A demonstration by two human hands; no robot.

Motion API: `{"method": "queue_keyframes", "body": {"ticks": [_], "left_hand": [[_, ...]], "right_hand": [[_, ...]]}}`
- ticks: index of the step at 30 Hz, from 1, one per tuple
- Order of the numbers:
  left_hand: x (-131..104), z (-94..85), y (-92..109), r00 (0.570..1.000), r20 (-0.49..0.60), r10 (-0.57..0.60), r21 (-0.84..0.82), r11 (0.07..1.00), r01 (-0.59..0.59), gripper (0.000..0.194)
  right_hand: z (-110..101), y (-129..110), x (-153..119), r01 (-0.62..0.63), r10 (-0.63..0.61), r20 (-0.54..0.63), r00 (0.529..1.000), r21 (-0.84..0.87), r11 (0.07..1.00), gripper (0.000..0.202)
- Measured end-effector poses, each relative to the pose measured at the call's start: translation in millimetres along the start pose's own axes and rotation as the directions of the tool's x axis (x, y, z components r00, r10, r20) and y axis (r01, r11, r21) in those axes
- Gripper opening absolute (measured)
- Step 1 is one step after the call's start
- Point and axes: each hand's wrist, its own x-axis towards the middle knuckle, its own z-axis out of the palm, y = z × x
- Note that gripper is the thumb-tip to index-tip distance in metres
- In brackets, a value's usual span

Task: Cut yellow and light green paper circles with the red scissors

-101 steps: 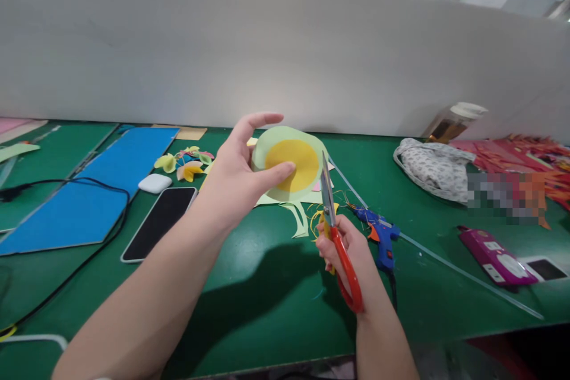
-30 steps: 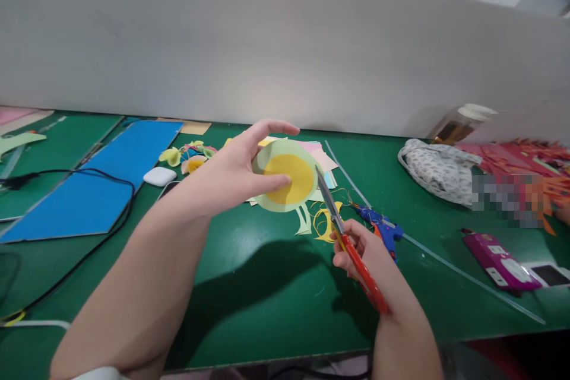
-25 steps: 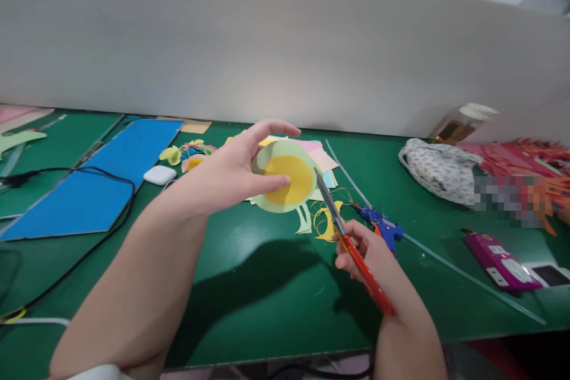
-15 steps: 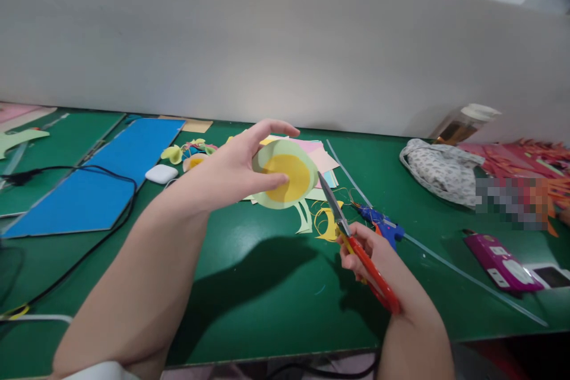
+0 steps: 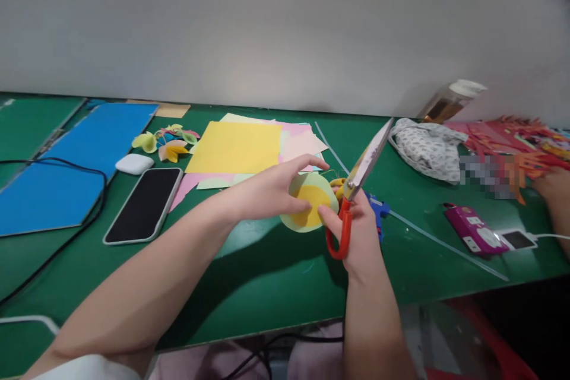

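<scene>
My left hand point(image 5: 280, 190) pinches a pale green paper circle point(image 5: 289, 222) with a smaller yellow paper circle point(image 5: 307, 197) on top of it, above the green table. The left thumb presses on the yellow face. My right hand point(image 5: 356, 225) is closed round a pair of scissors point(image 5: 360, 169) with red handles, blades pointing up and away. Its thumb also touches the right part of the yellow circle. Behind the hands lies a yellow paper sheet point(image 5: 240, 145) on a pile of coloured sheets. A blue glue gun point(image 5: 378, 208) is partly hidden behind my right hand.
Left of my arm lie a phone point(image 5: 145, 205), a white case point(image 5: 134, 164), paper flowers point(image 5: 171, 142) and a blue board point(image 5: 80, 166). To the right are a patterned cloth bag point(image 5: 427, 148), a bottle point(image 5: 452, 101), a purple power bank point(image 5: 474, 228) and another person's arm point(image 5: 556, 202).
The scissors have swung upright in my right hand, which has come in to touch the paper circles. The circles sit lower and further right in view. The view has shifted.
</scene>
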Motion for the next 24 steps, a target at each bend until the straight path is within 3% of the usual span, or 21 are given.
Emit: {"method": "queue_keyframes", "body": {"ticks": [5,12,16,24], "left_hand": [[1,2.0,1,0.996,-0.08,-0.05,-0.091,0.995,0.043,0.061],[8,13.8,-2,0.967,-0.204,-0.149,-0.379,0.923,0.063,0.063],[8,12.7,-2,0.953,-0.253,-0.164,-0.35,0.934,0.068,0.061],[7,11.9,-2,0.946,-0.28,-0.163,-0.333,0.941,0.063,0.063]], "right_hand": [[6,2,0,-0.016,0.02,-0.047,0.999,0.088,0.996,0.04],[8,5,0,-0.105,0.139,-0.147,0.979,0.222,0.969,0.036],[4,3,3,-0.041,0.111,-0.227,0.967,0.295,0.955,0.031],[3,1,2,-0.002,0.073,-0.238,0.968,0.287,0.958,0.034]]}}
